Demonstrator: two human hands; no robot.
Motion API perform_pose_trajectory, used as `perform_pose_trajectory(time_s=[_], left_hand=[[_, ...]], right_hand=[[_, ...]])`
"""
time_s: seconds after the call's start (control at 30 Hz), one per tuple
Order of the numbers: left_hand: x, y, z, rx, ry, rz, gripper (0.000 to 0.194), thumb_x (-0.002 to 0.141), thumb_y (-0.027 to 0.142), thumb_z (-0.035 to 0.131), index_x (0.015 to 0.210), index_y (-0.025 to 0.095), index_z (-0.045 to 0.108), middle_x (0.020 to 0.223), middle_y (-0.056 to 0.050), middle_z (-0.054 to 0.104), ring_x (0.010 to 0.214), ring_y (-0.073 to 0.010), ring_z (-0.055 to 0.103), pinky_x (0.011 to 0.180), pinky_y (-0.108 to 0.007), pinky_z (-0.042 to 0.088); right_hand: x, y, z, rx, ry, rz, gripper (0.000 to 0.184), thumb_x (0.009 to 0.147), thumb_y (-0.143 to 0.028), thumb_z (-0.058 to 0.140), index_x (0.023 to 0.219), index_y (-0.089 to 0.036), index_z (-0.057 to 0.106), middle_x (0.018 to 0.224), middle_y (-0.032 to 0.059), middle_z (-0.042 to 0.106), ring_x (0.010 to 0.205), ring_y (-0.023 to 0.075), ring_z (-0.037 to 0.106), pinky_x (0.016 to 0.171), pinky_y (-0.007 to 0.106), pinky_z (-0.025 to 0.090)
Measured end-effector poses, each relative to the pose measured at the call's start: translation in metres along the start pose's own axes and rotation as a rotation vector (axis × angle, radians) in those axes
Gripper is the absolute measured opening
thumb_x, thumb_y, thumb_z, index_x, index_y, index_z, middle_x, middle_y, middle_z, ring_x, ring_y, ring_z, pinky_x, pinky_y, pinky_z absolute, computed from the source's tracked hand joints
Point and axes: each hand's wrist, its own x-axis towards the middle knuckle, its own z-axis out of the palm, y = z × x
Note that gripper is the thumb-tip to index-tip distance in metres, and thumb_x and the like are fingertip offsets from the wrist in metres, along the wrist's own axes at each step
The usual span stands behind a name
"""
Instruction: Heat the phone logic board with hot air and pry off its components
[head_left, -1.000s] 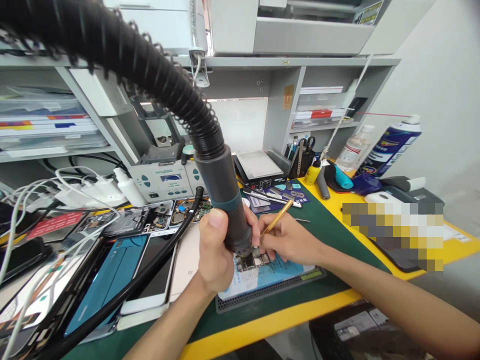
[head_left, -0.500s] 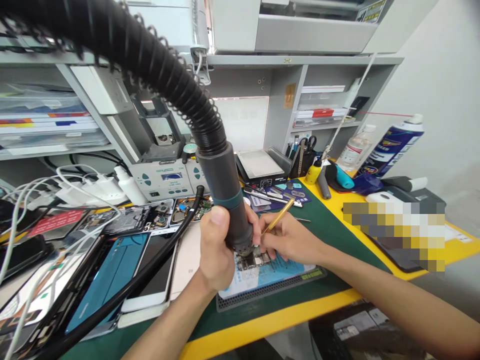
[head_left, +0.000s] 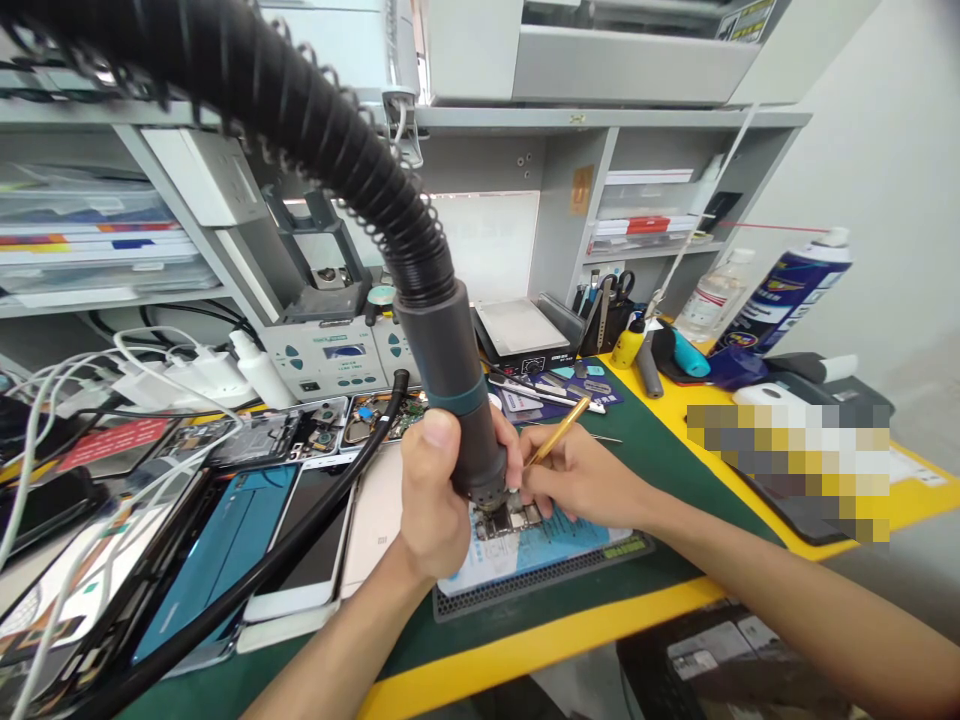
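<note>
My left hand (head_left: 433, 500) is closed around the dark grey handle of a hot air gun (head_left: 444, 345), its thumb along the near side. The gun's nozzle end points down over a small phone circuit board (head_left: 514, 522), whose far part is hidden behind the nozzle and my fingers. In my right hand (head_left: 562, 475) a slim gold-coloured tool (head_left: 559, 432) is pinched like a pen, and its lower tip is hidden. Both hands are close together at the board, which lies on a blue-and-white printed pad (head_left: 555, 560).
A thick spring-wrapped hose (head_left: 330, 120) arches from upper left to the gun. A black cable (head_left: 300, 545) crosses phones and a blue phone back (head_left: 214, 560). Behind stand a control station (head_left: 330, 355) and a flat heating plate (head_left: 525, 330). A spray can (head_left: 787, 290) stands right.
Both hands keep nearly the same position over the board. The whole view has shifted very slightly.
</note>
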Motion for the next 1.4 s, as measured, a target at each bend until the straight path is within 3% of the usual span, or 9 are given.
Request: perform_pose_trajectory(time_s=[1.13,1.4], left_hand=[[0.0000,0.0017,0.0004,-0.008,0.028,-0.018,0.056,0.085,0.069,0.052,0.071,0.017,0.068,0.062,-0.006,0.064,0.052,-0.0181,0.057,0.055,-0.033,0.046],[-0.0011,-0.0013,-0.0010,0.006,0.014,0.011,0.058,0.087,0.070,0.048,0.074,0.016,0.067,0.063,-0.006,0.064,0.053,-0.0185,0.057,0.056,-0.033,0.046]], right_hand=[[0.0014,0.0004,0.0006,0.004,0.002,-0.001,0.002,0.075,-0.016,0.058,0.077,-0.017,0.058,0.060,-0.0037,0.062,0.045,0.0077,0.056,0.037,0.014,0.038],[0.0028,0.0058,0.0005,0.040,-0.008,-0.046,0.003,0.074,-0.016,0.060,0.076,-0.016,0.058,0.058,-0.0042,0.061,0.046,0.0088,0.058,0.042,0.017,0.043]])
